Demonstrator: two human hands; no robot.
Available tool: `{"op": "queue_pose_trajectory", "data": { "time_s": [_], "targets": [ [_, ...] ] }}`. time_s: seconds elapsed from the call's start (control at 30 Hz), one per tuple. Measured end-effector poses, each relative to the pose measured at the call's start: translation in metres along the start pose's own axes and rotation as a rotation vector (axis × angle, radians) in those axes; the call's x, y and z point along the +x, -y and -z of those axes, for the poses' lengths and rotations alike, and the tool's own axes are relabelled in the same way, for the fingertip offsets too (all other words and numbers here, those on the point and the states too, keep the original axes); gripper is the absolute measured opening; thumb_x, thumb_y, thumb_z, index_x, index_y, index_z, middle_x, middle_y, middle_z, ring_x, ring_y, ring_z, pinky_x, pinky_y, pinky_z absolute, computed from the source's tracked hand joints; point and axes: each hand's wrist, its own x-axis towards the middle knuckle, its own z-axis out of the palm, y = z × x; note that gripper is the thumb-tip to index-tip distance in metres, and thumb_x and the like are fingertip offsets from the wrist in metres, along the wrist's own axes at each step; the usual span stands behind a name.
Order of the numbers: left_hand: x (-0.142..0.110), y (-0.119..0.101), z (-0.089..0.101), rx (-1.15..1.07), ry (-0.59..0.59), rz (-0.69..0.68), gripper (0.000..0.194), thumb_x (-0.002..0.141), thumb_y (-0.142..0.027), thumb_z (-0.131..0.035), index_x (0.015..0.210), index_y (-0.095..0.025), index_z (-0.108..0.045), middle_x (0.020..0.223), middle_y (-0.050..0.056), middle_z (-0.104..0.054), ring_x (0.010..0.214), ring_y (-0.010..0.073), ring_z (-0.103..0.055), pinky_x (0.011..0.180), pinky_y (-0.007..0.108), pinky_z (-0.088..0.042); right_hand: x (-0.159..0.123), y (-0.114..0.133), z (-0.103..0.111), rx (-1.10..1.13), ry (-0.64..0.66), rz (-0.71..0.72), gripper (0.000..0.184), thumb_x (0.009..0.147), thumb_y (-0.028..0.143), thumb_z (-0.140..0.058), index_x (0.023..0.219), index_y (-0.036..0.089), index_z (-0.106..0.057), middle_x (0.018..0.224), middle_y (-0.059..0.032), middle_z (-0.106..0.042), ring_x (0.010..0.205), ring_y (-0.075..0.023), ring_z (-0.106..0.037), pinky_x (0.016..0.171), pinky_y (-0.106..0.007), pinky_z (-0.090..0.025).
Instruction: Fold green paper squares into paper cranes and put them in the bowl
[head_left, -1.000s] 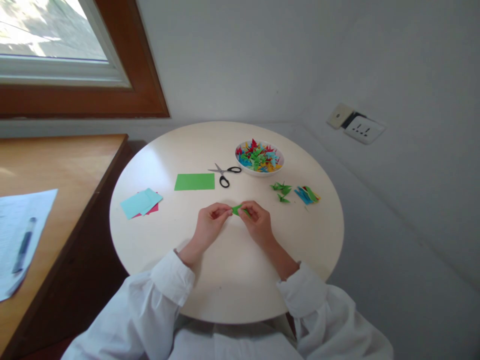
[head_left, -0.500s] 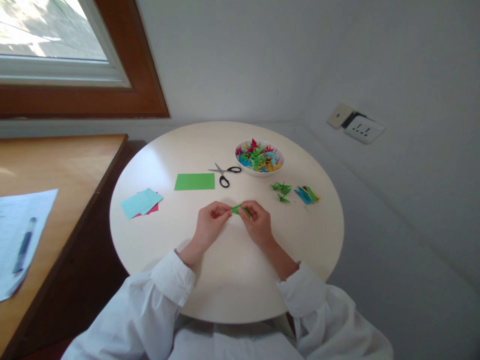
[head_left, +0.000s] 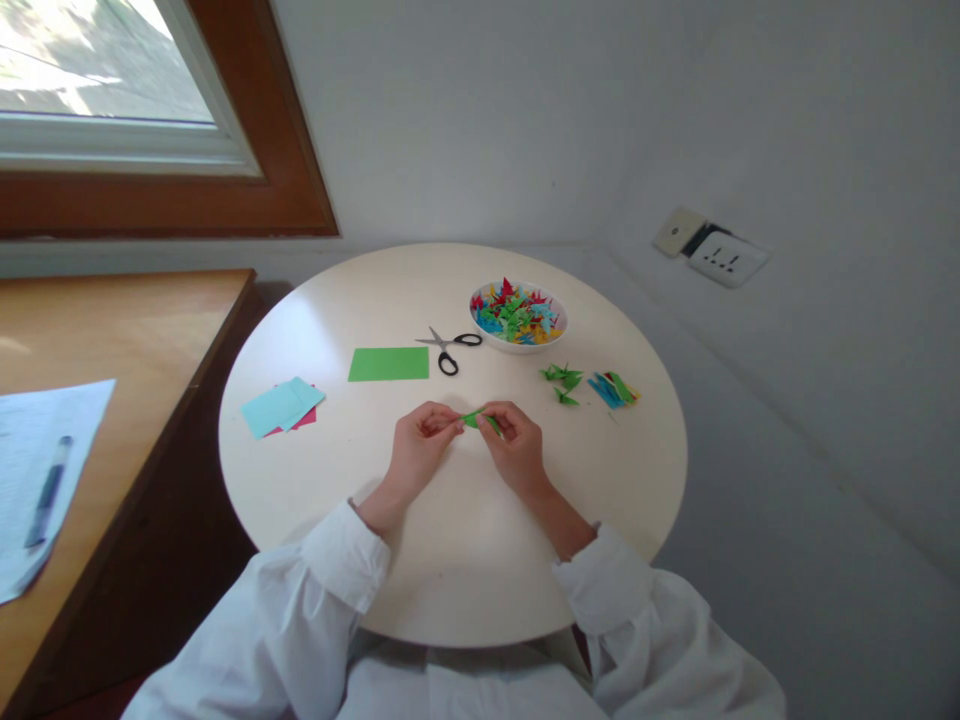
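Note:
Between my two hands is a small folded piece of green paper [head_left: 472, 419], held over the middle of the round table. My left hand [head_left: 424, 442] pinches its left end between thumb and fingers. The right end is gripped by my right hand [head_left: 516, 446], whose fingers hide part of the paper. Just beyond lie black-handled scissors [head_left: 448, 352] with blades apart, beside a flat green paper sheet [head_left: 388, 364]. Several folded green paper cranes [head_left: 562, 378] rest to the right of my right hand.
A white bowl [head_left: 519, 347] full of colourful paper cranes stands at the back. Paper strips [head_left: 613, 390] lie at the right, light-blue and red paper pieces [head_left: 279, 408] at the left. A wooden desk [head_left: 150, 330] with a written sheet and a pen [head_left: 49, 490] adjoins on the left.
Both hands keep their pinch on the green paper in nearly the same place. Nothing on the table has visibly moved.

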Motion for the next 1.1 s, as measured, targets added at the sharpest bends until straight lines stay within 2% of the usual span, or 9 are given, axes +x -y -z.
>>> {"op": "queue_pose_trajectory", "data": {
  "time_s": [0.33,0.7,1.1],
  "targets": [
    [0.0004,0.0028,0.0009,-0.015,0.016,-0.013,0.015,0.059,-0.022,-0.070,0.067,-0.014,-0.060,0.061,0.002,-0.066,0.060,0.0131,-0.062,0.059,0.024,-0.048,0.0000,0.0001,-0.0007,-0.028,-0.011,-0.002,0.007,0.074,0.026,-0.058,0.074,0.019,-0.057,0.076,-0.0024,-0.059,0.070,-0.0142,-0.056,0.066,-0.028,-0.048],
    [-0.0001,-0.0007,0.0005,0.020,0.016,-0.021,0.018,0.060,-0.028,-0.070,0.066,-0.015,-0.059,0.060,0.001,-0.064,0.057,0.0131,-0.061,0.056,0.024,-0.046,0.0003,0.0000,-0.0016,-0.059,-0.028,0.009,0.008,0.075,0.028,-0.058,0.074,0.020,-0.057,0.074,-0.0019,-0.059,0.068,-0.0142,-0.056,0.065,-0.028,-0.048],
    [-0.0015,-0.0005,0.0009,0.056,0.030,-0.058,0.015,0.065,-0.025,-0.068,0.069,-0.015,-0.057,0.058,0.000,-0.062,0.056,0.0119,-0.059,0.055,0.022,-0.043,0.0000,-0.0004,-0.0016,-0.091,-0.031,0.013,0.007,0.075,0.027,-0.058,0.074,0.019,-0.057,0.072,-0.0014,-0.058,0.067,-0.0137,-0.055,0.064,-0.028,-0.047]
  ]
}}
